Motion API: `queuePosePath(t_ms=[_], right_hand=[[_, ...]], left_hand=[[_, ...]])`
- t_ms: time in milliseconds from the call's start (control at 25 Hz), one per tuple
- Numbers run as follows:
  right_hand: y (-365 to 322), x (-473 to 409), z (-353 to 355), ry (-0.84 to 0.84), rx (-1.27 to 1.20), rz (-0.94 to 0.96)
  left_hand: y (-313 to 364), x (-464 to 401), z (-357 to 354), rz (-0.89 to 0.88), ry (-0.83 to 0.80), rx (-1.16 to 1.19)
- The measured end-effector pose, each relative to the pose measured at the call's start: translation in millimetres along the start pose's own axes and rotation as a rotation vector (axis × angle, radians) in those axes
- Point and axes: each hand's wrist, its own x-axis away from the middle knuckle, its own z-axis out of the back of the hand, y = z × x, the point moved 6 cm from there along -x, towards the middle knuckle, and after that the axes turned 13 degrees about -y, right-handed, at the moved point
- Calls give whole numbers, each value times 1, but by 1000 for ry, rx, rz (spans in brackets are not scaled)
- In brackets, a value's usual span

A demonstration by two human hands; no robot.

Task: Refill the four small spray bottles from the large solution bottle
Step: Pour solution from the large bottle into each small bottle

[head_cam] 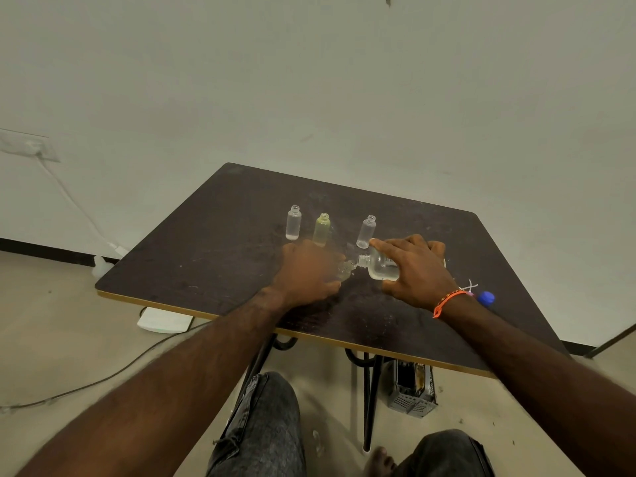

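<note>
While your right hand (418, 270) grips the tipped large bottle (380, 268), its mouth at the small bottle (344, 270) your left hand (309, 273) holds, pour slowly; three open small bottles (323, 228) wait just beyond your knuckles.

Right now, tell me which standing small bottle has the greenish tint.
The middle bottle of the three standing in the row, just behind the left hand; the left one and right one look clear.
</note>
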Motion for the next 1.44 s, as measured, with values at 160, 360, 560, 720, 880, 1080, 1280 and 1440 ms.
queuePosePath(t_ms=[160,360,560,720,880,1080,1280,1440], right_hand=[[-1,0,0,-4,6,7],[-3,0,0,-7,5,0],[-6,-1,-4,-21,-8,-8],[-7,0,-3,-23,-65,-33],[-12,0,0,17,-223,-30],[-14,-2,-3,43,-475,-3],[-28,1,-11,97,-700,-3],[-33,-1,-17,137,-758,-12]], left_hand=[[2,0,0,-8,2,-5],[2,0,-1,-6,6,6],[0,1,-2,-6,3,15],[-1,2,0,-2,12,4],[-2,4,4,19,39,30],[-14,7,3,96,45,90],[-16,9,8,126,41,51],[-13,9,6,124,40,12]])
